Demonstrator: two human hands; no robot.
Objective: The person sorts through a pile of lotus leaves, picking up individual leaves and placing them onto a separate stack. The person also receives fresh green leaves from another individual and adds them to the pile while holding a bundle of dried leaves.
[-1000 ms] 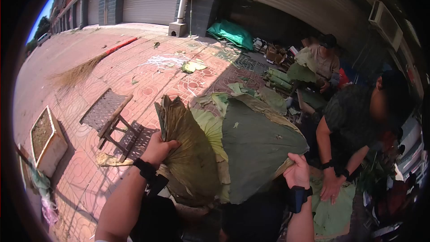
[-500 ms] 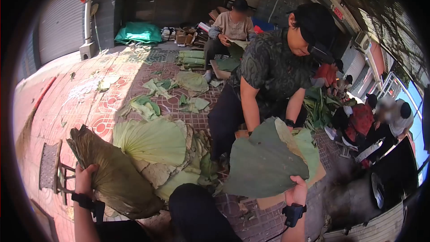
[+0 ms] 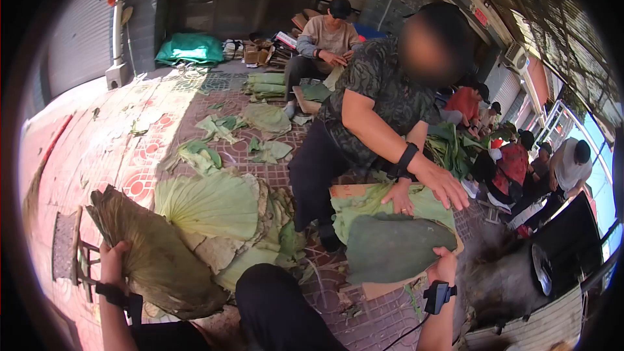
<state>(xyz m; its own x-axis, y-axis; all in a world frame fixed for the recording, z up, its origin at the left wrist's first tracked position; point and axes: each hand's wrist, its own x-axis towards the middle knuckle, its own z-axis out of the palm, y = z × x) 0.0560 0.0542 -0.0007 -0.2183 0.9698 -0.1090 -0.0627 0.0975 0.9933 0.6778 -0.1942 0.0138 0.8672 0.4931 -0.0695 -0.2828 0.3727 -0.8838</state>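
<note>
My left hand [image 3: 114, 261] is closed around the edge of a stack of brownish folded lotus leaves [image 3: 159, 253], held upright at the left by my knee. With my right hand [image 3: 444, 265] I pinch the right edge of a dark green lotus leaf [image 3: 396, 247]. That leaf lies over paler green leaves [image 3: 354, 211] on a cardboard sheet [image 3: 383, 288]. Opposite me, a co-worker's hand [image 3: 398, 197] presses on the pale leaves, while the other hand [image 3: 442, 183] is spread above them. Beside my stack lies a pile of light green lotus leaves [image 3: 211, 205].
A small stool [image 3: 65, 247] stands at the left. Loose leaf pieces [image 3: 270, 151] lie on the red tiled floor. Behind sits another person [image 3: 328, 36] handling a leaf, near a green sack [image 3: 190, 49]. A large dark round vessel [image 3: 559, 257] is at the right; more people sit beyond.
The dark green leaf has come down flatter onto the cardboard, my right hand still at its edge. The co-worker's hands, formerly behind it, now show, one lifted. My left hand keeps its stack.
</note>
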